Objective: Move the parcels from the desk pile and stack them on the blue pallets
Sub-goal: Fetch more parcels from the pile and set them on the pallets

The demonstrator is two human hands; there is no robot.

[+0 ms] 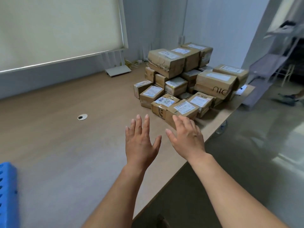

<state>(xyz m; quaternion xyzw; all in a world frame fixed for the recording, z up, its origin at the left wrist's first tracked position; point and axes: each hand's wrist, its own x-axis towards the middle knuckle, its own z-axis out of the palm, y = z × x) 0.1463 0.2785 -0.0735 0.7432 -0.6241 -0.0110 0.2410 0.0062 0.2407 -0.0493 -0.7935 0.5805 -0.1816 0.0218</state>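
Note:
A pile of several brown cardboard parcels with white labels sits on the far right part of the wooden desk. My left hand and my right hand are both stretched out above the desk with fingers straight, holding nothing. The right hand's fingertips are just in front of the nearest parcel; I cannot tell whether they touch it. A corner of a blue pallet shows at the lower left edge.
The desk edge runs diagonally from lower middle to upper right, with grey floor beyond it. A round cable hole lies in the desk top. A white stand sits by the wall under a window blind. Metal shelving stands at right.

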